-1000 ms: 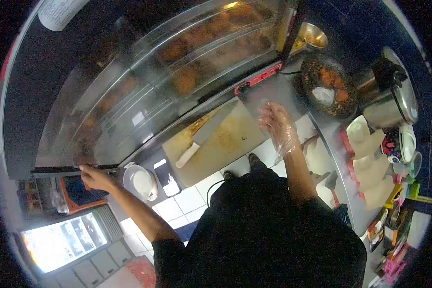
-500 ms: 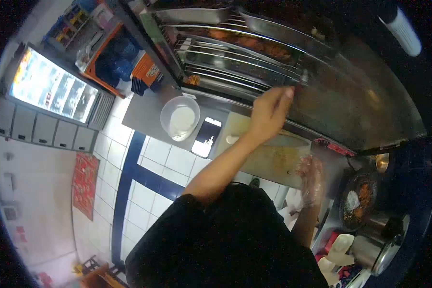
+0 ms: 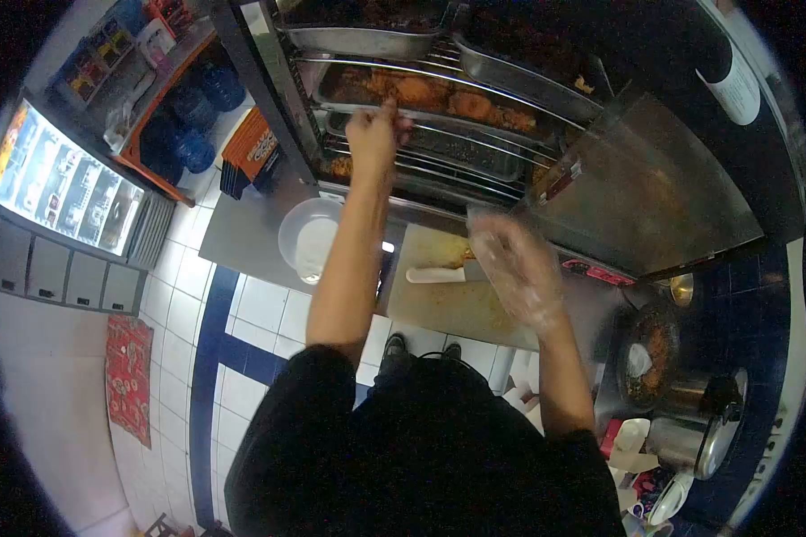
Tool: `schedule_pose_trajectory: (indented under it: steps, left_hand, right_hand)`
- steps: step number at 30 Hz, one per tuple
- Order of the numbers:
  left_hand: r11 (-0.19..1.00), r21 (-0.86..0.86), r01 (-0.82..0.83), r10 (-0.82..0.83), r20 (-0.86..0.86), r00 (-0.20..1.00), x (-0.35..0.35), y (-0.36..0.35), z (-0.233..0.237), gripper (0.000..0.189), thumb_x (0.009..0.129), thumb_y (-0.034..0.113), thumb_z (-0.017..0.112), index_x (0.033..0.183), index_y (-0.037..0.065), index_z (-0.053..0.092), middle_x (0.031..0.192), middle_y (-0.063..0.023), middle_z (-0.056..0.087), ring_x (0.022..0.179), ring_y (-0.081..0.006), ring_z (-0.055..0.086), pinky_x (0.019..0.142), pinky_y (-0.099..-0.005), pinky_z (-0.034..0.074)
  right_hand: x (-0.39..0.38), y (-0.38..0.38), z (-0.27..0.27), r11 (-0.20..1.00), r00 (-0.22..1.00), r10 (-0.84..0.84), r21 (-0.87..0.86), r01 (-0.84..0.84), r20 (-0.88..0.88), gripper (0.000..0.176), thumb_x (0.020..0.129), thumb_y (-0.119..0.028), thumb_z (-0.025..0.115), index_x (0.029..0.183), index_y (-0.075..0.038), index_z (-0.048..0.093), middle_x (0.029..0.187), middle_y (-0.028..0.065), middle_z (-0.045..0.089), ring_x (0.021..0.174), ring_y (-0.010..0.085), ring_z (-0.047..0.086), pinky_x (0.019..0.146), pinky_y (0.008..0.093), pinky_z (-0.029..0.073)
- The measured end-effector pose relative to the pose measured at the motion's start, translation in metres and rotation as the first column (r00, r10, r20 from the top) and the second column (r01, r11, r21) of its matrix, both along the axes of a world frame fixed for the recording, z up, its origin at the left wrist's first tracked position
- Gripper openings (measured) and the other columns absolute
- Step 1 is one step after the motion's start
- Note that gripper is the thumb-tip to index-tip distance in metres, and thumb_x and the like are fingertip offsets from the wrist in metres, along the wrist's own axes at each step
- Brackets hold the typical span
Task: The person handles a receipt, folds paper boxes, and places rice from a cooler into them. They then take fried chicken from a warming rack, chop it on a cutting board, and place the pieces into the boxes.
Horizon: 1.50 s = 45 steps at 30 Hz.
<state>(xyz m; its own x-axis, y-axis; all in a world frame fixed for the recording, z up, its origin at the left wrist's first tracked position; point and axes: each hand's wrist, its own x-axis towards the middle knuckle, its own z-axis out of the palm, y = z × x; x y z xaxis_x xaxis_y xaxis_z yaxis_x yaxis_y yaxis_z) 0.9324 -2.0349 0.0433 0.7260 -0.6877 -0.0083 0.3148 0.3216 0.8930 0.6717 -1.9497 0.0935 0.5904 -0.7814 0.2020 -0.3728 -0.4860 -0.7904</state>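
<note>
My left hand (image 3: 373,141) is bare and reaches into the open food cabinet. Its fingers are curled at the front rim of a metal tray (image 3: 493,134), which holds browned, breaded-looking pieces of food (image 3: 416,91). My right hand (image 3: 515,268), in a thin clear plastic glove, hovers over the cutting board (image 3: 439,313) with fingers stretched out, blurred and holding nothing I can see. Beneath it, on the board, lies a knife with a white handle (image 3: 434,275); its blade is partly hidden by the glove. To the right, the cabinet's glass door (image 3: 645,192) stands swung open.
Left of the board sit a translucent bowl (image 3: 295,237) with white contents and a phone (image 3: 386,259) partly behind my forearm. At right are a dark pan (image 3: 631,385) of food and a metal pot (image 3: 676,443). More trays (image 3: 363,42) fill the upper rack.
My left hand has left the cabinet door and moved left to the tray. The door has swung further open. My gloved right hand has risen leftward over the board, and the view has shifted.
</note>
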Motion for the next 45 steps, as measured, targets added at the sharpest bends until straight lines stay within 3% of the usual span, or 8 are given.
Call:
schedule_pose_trajectory:
  steps: [15, 21, 23, 29, 32, 36, 38, 45]
  left_hand:
    - [0.987, -0.083, 0.136, -0.147, -0.141, 0.979, -0.052, 0.082, -0.018, 0.046, 0.101, 0.046, 0.046, 0.114, 0.002, 0.052, 0.1, -0.0165, 0.067, 0.088, -0.0235, 0.067, 0.073, -0.0367, 0.055]
    - [0.987, -0.08, 0.137, -0.145, -0.101, 0.984, -0.041, 0.082, -0.03, 0.05, 0.101, 0.05, 0.043, 0.112, 0.002, 0.055, 0.105, -0.017, 0.066, 0.094, -0.0259, 0.064, 0.078, -0.0409, 0.052]
    - [0.975, -0.048, 0.215, -0.213, 0.047, 0.976, -0.014, 0.083, -0.049, 0.053, 0.1, 0.05, 0.043, 0.111, 0.001, 0.059, 0.106, -0.0168, 0.066, 0.094, -0.0266, 0.064, 0.08, -0.0428, 0.051]
    - [0.976, 0.077, 0.204, -0.216, 0.189, 0.958, -0.024, 0.086, -0.035, 0.069, 0.102, 0.05, 0.037, 0.134, -0.011, 0.041, 0.138, -0.0278, 0.046, 0.129, -0.0363, 0.046, 0.109, -0.0474, 0.036]
    - [0.977, -0.016, 0.212, -0.211, 0.018, 0.977, -0.002, 0.075, -0.049, 0.061, 0.102, 0.044, 0.042, 0.131, -0.009, 0.047, 0.133, -0.0239, 0.054, 0.126, -0.0305, 0.05, 0.109, -0.0442, 0.034]
    - [0.986, 0.157, 0.06, -0.093, 0.212, 0.973, -0.038, 0.082, -0.023, 0.064, 0.103, 0.046, 0.036, 0.13, -0.012, 0.046, 0.132, -0.0264, 0.053, 0.124, -0.0349, 0.052, 0.101, -0.0444, 0.045]
    - [0.966, 0.127, 0.224, -0.251, 0.27, 0.929, 0.015, 0.076, -0.064, 0.054, 0.102, 0.047, 0.039, 0.117, -0.002, 0.057, 0.112, -0.017, 0.065, 0.103, -0.0299, 0.063, 0.091, -0.0441, 0.049]
    - [0.999, 0.03, 0.025, -0.024, -0.018, 1.0, -0.063, 0.093, 0.003, 0.03, 0.099, 0.033, 0.053, 0.102, 0.003, 0.057, 0.087, -0.0136, 0.067, 0.077, -0.0213, 0.065, 0.067, -0.0339, 0.051]
  right_hand:
    - [0.113, -0.083, 0.046, 0.95, 0.793, -0.282, -0.273, 0.152, -0.539, 0.067, 0.084, -0.062, 0.058, 0.122, -0.005, 0.061, 0.107, 0.0216, 0.068, 0.105, 0.0357, 0.064, 0.091, 0.0465, 0.05]
    - [0.059, -0.028, 0.018, 0.816, 0.765, -0.516, 0.495, 0.3, 0.386, 0.059, 0.087, -0.048, 0.066, 0.122, -0.001, 0.059, 0.121, 0.0154, 0.064, 0.111, 0.0296, 0.062, 0.089, 0.0391, 0.053]
    - [0.009, -0.019, -0.038, 0.514, 0.382, -0.613, 0.717, -0.472, 0.691, 0.053, 0.09, -0.04, 0.067, 0.125, -0.003, 0.054, 0.121, 0.0095, 0.063, 0.104, 0.0262, 0.064, 0.082, 0.039, 0.056]
    - [-0.222, 0.109, -0.135, 0.622, 0.0, -0.762, 0.732, 0.277, 0.648, 0.042, 0.089, -0.038, 0.066, 0.12, -0.011, 0.058, 0.11, 0.0055, 0.064, 0.101, 0.0213, 0.06, 0.086, 0.0368, 0.051]
    - [-0.355, 0.175, -0.139, 0.17, 0.153, -0.918, 0.015, 0.985, 0.366, 0.035, 0.092, -0.033, 0.064, 0.109, -0.002, 0.066, 0.097, 0.0059, 0.069, 0.086, 0.0166, 0.062, 0.079, 0.0322, 0.051]
    - [-0.462, 0.207, -0.124, -0.109, -0.268, -0.952, -0.651, 0.751, -0.15, 0.03, 0.087, -0.026, 0.067, 0.105, -0.001, 0.065, 0.097, 0.0141, 0.066, 0.091, 0.0244, 0.062, 0.08, 0.0378, 0.05]
    - [-0.49, 0.205, -0.118, -0.422, -0.494, -0.744, -0.257, 0.869, -0.45, 0.042, 0.094, -0.037, 0.054, 0.129, -0.014, 0.059, 0.125, 0.013, 0.063, 0.117, 0.0278, 0.059, 0.105, 0.043, 0.041]
    - [-0.589, 0.133, -0.186, 0.625, 0.249, -0.555, -0.201, 0.754, -0.794, 0.037, 0.094, -0.027, 0.056, 0.129, -0.013, 0.058, 0.125, 0.0101, 0.062, 0.116, 0.0265, 0.058, 0.104, 0.0417, 0.042]
